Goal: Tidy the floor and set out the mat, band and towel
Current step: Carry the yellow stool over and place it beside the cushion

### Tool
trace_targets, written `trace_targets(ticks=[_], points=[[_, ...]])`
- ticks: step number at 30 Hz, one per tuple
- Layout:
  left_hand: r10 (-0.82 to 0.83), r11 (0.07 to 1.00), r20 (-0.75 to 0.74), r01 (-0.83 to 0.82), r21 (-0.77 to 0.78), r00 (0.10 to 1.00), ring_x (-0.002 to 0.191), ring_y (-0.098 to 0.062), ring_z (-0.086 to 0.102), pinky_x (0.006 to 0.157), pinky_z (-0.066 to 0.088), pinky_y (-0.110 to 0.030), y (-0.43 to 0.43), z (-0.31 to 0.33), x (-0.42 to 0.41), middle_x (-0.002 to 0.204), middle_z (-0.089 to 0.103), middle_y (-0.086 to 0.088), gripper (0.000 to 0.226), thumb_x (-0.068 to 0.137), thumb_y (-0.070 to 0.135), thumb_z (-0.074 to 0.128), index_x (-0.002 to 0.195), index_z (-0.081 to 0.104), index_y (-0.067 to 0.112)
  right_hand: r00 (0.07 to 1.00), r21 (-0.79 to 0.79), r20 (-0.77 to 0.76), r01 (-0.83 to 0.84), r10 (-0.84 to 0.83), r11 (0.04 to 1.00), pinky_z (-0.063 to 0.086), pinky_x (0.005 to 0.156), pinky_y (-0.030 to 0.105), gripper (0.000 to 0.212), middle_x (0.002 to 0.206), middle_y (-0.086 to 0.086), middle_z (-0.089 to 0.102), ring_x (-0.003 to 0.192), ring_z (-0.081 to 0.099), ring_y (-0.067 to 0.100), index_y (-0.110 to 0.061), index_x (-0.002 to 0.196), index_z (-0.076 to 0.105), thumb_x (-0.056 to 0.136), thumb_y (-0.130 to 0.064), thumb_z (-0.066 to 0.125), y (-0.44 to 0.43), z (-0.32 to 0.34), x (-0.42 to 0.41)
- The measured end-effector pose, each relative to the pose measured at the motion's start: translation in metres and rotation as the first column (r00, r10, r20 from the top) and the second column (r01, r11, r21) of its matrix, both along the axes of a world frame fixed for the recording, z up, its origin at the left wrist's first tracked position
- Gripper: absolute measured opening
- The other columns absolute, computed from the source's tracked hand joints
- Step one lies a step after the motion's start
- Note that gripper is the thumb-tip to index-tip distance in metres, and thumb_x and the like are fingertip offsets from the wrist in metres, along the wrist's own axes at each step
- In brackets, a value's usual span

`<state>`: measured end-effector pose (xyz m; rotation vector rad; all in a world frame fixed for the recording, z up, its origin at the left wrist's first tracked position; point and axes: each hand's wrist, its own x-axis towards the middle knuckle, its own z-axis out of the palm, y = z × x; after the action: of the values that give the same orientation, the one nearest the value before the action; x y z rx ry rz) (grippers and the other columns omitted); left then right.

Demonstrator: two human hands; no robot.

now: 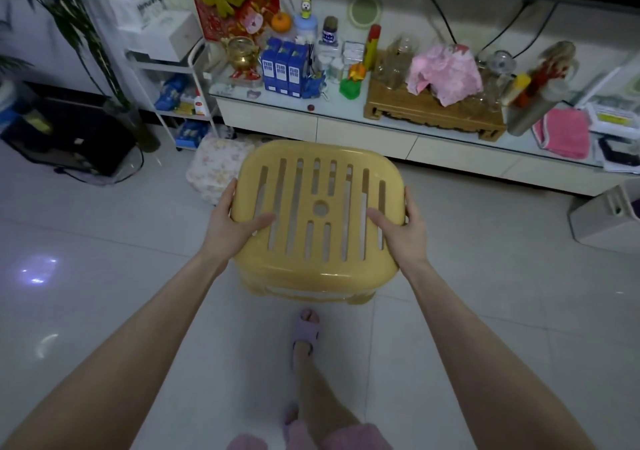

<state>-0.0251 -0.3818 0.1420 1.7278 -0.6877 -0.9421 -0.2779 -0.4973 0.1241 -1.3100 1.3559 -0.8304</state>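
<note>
Head view: both hands on the yellow stool.

My left hand [235, 221] and right hand [398, 224] each clamp a side edge of the yellow stool [318, 207], thumbs on the slatted top, fingers wrapped round the rim. It seems lifted clear of the floor [104, 241], near the table's [363, 130] front edge. I judge it light, stiff, rather slick plastic, so the side rims suit the grip best.

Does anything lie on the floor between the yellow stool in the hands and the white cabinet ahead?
Yes: a floral fabric bundle lies on the tiles past the far left corner of the yellow stool, before the white cabinet. Right of it nothing shows.
</note>
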Motion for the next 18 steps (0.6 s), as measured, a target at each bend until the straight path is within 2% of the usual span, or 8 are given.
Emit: trace_targets(ticks=[3,8,12,16,18], points=[[0.003,1.000,0.010,-0.003,0.019,1.000,0.083,0.013,0.056,0.054,0.047,-0.005,-0.046,-0.010,0.029,0.120,0.053,0.011,0.087,0.075,0.017,0.079,0.147,0.031,0.028,1.000,0.025,-0.004,0.012,-0.012,1.000,0.040,0.109,0.037,0.092,0.141,-0.010,0.047,0.126,0.048,0.010,-0.023,0.150,0.026,0.075,-0.033,0.079,-0.044,-0.012,0.029],[0.009,0.997,0.008,-0.009,0.073,1.000,0.092,0.001,0.054,0.061,0.046,-0.008,-0.109,-0.021,0.070,0.121,0.049,0.012,0.090,0.073,0.020,0.081,0.146,0.028,0.030,1.000,0.072,-0.026,0.017,-0.015,0.997,0.040,0.109,0.040,0.096,0.143,-0.007,0.048,0.129,0.047,0.012,-0.024,0.149,0.029,0.071,-0.045,0.080,-0.102,-0.021,0.068],[-0.006,0.993,-0.002,0.006,0.120,1.000,0.109,-0.012,0.054,0.078,0.048,-0.024,-0.153,-0.038,0.105,0.128,0.052,0.009,0.091,0.069,0.027,0.083,0.145,0.032,0.032,0.996,0.092,-0.080,-0.021,0.028,0.996,0.043,0.105,0.046,0.097,0.138,-0.005,0.053,0.127,0.050,0.016,-0.030,0.143,0.037,0.062,-0.064,0.077,-0.150,-0.035,0.096],[-0.047,0.984,-0.012,0.048,0.171,0.999,0.118,-0.018,0.052,0.093,0.050,-0.041,-0.190,-0.060,0.136,0.135,0.050,0.007,0.099,0.063,0.039,0.085,0.145,0.031,0.034,0.994,0.132,-0.112,0.019,-0.004,0.991,0.040,0.107,0.042,0.090,0.142,-0.003,0.048,0.129,0.046,0.018,-0.029,0.148,0.029,0.073,-0.044,0.077,-0.184,-0.045,0.122],[-0.058,0.981,-0.017,0.060,0.183,0.998,0.118,-0.018,0.053,0.095,0.049,-0.044,-0.207,-0.070,0.150,0.136,0.050,0.006,0.097,0.064,0.038,0.085,0.145,0.032,0.033,0.993,0.152,-0.118,0.030,-0.012,0.988,0.042,0.105,0.044,0.087,0.138,-0.003,0.052,0.125,0.049,0.019,-0.029,0.147,0.032,0.074,-0.042,0.077,-0.199,-0.056,0.134]])
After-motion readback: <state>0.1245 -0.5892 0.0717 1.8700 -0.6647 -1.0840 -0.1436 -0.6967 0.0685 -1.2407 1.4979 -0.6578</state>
